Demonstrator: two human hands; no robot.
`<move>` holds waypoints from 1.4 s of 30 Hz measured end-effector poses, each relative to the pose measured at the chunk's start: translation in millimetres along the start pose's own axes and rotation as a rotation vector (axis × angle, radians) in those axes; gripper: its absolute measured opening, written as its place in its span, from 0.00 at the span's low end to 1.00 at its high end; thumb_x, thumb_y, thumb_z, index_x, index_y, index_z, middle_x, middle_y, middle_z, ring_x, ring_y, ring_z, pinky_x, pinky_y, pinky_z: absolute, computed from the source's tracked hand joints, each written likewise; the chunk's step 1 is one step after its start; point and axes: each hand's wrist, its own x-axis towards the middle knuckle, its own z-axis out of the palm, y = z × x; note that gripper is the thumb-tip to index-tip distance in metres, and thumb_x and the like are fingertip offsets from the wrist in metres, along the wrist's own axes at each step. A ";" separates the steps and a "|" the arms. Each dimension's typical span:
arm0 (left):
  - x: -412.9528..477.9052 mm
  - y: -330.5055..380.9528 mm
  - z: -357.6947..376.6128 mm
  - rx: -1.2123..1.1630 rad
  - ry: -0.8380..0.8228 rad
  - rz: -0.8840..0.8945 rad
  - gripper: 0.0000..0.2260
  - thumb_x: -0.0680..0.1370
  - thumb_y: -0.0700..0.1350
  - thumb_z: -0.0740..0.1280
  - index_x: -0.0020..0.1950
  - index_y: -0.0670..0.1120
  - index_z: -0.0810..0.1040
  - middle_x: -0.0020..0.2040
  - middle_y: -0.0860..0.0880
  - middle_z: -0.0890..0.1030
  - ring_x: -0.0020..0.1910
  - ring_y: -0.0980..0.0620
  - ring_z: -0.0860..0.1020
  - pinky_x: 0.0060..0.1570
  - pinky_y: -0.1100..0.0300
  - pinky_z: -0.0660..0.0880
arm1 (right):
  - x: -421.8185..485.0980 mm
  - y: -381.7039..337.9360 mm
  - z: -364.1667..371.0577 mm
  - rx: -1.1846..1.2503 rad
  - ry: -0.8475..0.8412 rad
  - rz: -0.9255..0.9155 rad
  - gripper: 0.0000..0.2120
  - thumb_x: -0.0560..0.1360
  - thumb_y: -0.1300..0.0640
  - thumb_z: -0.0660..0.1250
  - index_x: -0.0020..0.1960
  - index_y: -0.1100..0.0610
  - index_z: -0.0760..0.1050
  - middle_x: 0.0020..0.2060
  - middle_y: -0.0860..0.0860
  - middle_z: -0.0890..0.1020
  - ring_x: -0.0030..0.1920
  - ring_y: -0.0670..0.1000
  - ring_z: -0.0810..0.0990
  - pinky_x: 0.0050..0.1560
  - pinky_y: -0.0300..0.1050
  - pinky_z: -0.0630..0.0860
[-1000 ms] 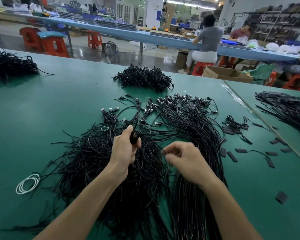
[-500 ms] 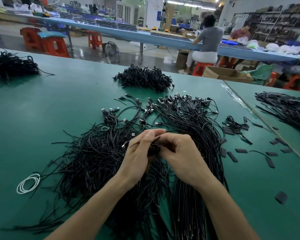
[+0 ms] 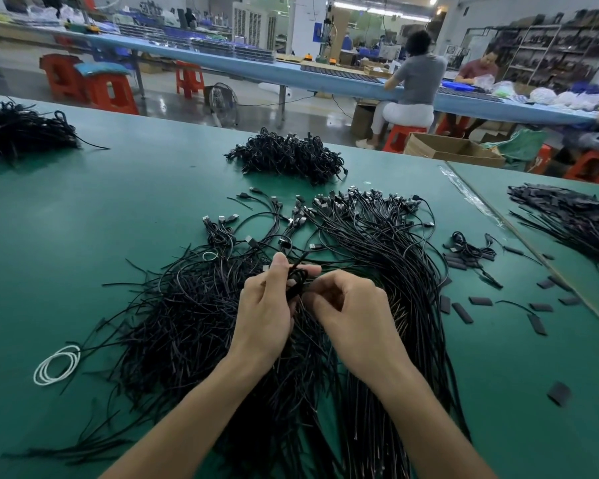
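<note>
**Both hands on a small coil of black cable above the loose heap**

The left hand (image 3: 267,312) gripped a small coil of black cable (image 3: 296,280), thumb raised on one side and the fingers (image 3: 308,270) curled round the other. The right hand (image 3: 353,316) sat just beside it at 3 o'clock, its fingertips bent inward and pinching the lower part of the same coil. How tightly it pinched could not be told. The coil was lifted just above the middle of the green worktop (image 3: 83,219), over a loose heap of black cables (image 3: 194,316) that spread from the hands towards 8 o'clock.

A bundle of straighter cables (image 3: 395,271) ran from 1 o'clock, where their plugs lay fanned out, down past the right wrist to 5 o'clock. At 12 o'clock, well apart from the hands, lay a pile of coiled cables (image 3: 287,157). Short black strips (image 3: 481,301) were scattered on the worktop at 3 o'clock, with a few tangled cables near them. A white cable loop (image 3: 56,365) lay alone at 8 o'clock, beside the edge of the loose heap. Another dark heap (image 3: 18,131) occupied the far corner at 10 o'clock. A further stack of black pieces (image 3: 574,216) rested on the neighbouring worktop at 2 o'clock.
</note>
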 end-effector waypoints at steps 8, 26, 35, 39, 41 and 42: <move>3.6 -2.2 -1.0 -0.102 0.001 -0.205 0.26 0.82 0.61 0.58 0.30 0.46 0.73 0.24 0.49 0.65 0.21 0.53 0.62 0.20 0.63 0.61 | -7.8 -1.1 5.8 -0.597 -0.038 -0.471 0.03 0.77 0.62 0.69 0.48 0.55 0.79 0.46 0.48 0.80 0.49 0.50 0.78 0.49 0.44 0.78; 7.2 -0.1 -20.0 -0.218 -0.670 -0.774 0.25 0.70 0.71 0.67 0.30 0.51 0.68 0.29 0.54 0.63 0.22 0.61 0.56 0.16 0.70 0.53 | 8.5 -1.3 -18.6 -0.408 -0.335 -0.229 0.04 0.78 0.53 0.67 0.44 0.50 0.77 0.43 0.45 0.76 0.47 0.47 0.74 0.51 0.47 0.73; 5.5 5.3 -29.7 -0.003 -0.901 -0.604 0.09 0.65 0.39 0.74 0.41 0.45 0.76 0.30 0.52 0.69 0.25 0.60 0.62 0.19 0.69 0.55 | -2.9 -4.0 -16.4 -0.695 -0.251 -0.654 0.03 0.73 0.57 0.73 0.43 0.54 0.80 0.49 0.48 0.75 0.50 0.49 0.72 0.50 0.44 0.72; 3.7 4.3 -28.8 0.044 -0.923 -0.590 0.11 0.69 0.36 0.71 0.32 0.51 0.79 0.27 0.56 0.71 0.24 0.62 0.62 0.19 0.70 0.55 | 0.7 -4.6 -16.4 -0.700 -0.336 -0.679 0.03 0.72 0.58 0.72 0.45 0.53 0.79 0.50 0.46 0.79 0.50 0.48 0.77 0.53 0.45 0.73; 3.1 3.9 -27.1 0.086 -0.891 -0.583 0.10 0.68 0.37 0.72 0.32 0.51 0.78 0.28 0.55 0.71 0.24 0.61 0.62 0.19 0.68 0.54 | 0.8 -4.7 -16.3 -0.701 -0.349 -0.622 0.02 0.74 0.57 0.71 0.45 0.52 0.78 0.48 0.46 0.78 0.46 0.46 0.75 0.51 0.44 0.73; 3.0 4.3 -26.4 0.112 -0.875 -0.585 0.09 0.67 0.38 0.73 0.32 0.50 0.77 0.28 0.54 0.70 0.24 0.60 0.61 0.20 0.68 0.54 | 0.0 -4.5 -16.4 -0.693 -0.345 -0.601 0.02 0.75 0.57 0.71 0.45 0.52 0.78 0.48 0.46 0.77 0.45 0.45 0.73 0.50 0.43 0.72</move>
